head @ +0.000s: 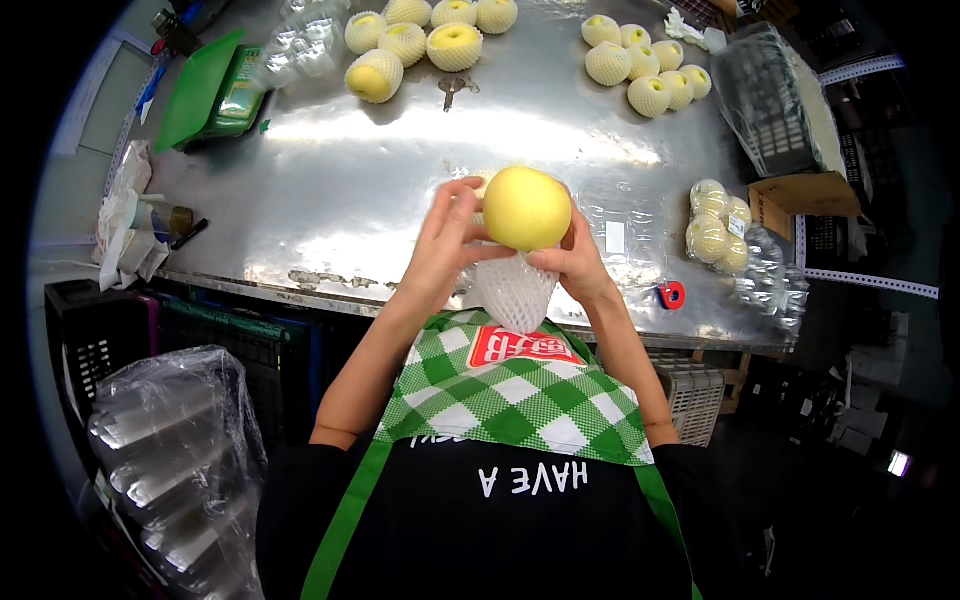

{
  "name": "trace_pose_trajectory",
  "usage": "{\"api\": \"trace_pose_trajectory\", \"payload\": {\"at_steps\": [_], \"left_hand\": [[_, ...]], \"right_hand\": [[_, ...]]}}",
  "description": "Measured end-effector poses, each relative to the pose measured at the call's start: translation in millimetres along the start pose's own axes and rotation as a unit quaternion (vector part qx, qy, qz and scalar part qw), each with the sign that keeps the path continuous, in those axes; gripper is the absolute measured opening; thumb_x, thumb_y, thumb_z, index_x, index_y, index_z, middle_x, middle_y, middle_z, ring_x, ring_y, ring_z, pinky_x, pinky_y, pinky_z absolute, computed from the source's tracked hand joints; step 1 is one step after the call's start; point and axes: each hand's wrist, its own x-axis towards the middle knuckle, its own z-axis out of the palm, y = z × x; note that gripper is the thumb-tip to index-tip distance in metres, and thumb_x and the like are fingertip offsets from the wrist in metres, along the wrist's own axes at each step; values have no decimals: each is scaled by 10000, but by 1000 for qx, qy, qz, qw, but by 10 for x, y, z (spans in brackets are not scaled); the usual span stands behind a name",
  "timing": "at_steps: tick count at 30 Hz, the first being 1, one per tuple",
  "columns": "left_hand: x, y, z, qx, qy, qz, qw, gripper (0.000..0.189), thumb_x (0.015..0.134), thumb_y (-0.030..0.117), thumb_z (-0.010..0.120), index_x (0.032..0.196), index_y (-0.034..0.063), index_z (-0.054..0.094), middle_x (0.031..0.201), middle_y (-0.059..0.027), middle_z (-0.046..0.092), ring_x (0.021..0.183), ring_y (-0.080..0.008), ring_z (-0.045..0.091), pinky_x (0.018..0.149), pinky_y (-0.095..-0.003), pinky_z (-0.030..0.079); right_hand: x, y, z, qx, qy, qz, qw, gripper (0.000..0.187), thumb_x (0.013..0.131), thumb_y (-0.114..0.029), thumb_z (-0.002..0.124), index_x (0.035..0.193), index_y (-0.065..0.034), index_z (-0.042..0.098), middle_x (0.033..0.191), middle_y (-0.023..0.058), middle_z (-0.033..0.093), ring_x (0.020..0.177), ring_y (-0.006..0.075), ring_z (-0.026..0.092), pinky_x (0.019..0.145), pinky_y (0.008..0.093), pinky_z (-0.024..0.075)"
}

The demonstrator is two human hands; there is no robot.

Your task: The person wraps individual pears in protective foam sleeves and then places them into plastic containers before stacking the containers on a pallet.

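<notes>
Between my two hands is a smooth yellow fruit (527, 208), an apple or a pear, above the near part of the metal table. My right hand (579, 262) grips its right side, thumb low across the front. At its left side is my left hand (442, 244), the fingers somewhat spread and blurred, its thumb under the fruit. A white foam net sleeve (517, 292) hangs below the fruit, in front of my apron; whether the fruit sits partly in it is hard to tell. Behind my left fingers another netted fruit (480, 184) is mostly hidden.
Netted fruits (401, 43) stand at the back left, more (643, 60) at the back right. An empty clear clamshell (637, 240), a packed clamshell (718, 229) and a red tape roll (672, 295) lie right. A green scale (214, 97) stands left on the metal table (330, 187).
</notes>
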Motion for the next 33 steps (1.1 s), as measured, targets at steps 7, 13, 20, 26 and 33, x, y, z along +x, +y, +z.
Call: {"api": "trace_pose_trajectory", "payload": {"at_steps": [7, 13, 20, 26, 33], "left_hand": [[-37, -116, 112, 46, -38, 39, 997, 479, 979, 328, 468, 1351, 47, 359, 1262, -113, 487, 1097, -204, 551, 838, -342, 515], [7, -118, 115, 140, -31, 14, 990, 368, 945, 295, 539, 1211, 46, 488, 1043, -66, 623, 755, -129, 607, 578, -261, 455], [-49, -146, 292, 489, -98, 246, 831, 174, 839, 173, 659, 827, 2, 631, 732, -75, 590, 650, -160, 544, 616, -289, 418], [97, -46, 571, 345, -193, 301, 868, 105, 829, 111, 654, 842, 7, 645, 693, -58, 592, 618, -173, 561, 579, -266, 431], [503, -255, 223, 248, -53, 73, 965, 145, 862, 143, 654, 852, -2, 666, 721, -22, 642, 648, -61, 581, 565, -211, 442]], "right_hand": [[-136, -298, 95, -232, 37, -39, 971, 838, 632, -161, 804, 1356, -47, 399, 1213, 71, 524, 1127, 196, 527, 946, 328, 437], [-153, -52, -269, 25, 37, 40, 998, 890, 581, -272, 782, 1346, -16, 406, 1319, 176, 485, 1164, 230, 534, 962, 341, 464], [-212, 23, -329, 378, 15, 30, 925, 880, 627, -441, 756, 1320, -15, 421, 1336, 276, 432, 1164, 319, 531, 868, 382, 546], [-319, 187, -301, 340, 115, 166, 918, 613, 813, -306, 608, 1310, 0, 417, 1211, 175, 551, 1046, 239, 610, 811, 354, 572], [-509, 31, -154, 207, 48, 196, 957, 625, 977, -516, 304, 1367, -28, 344, 1258, 140, 536, 1102, 213, 588, 870, 333, 555]]}}
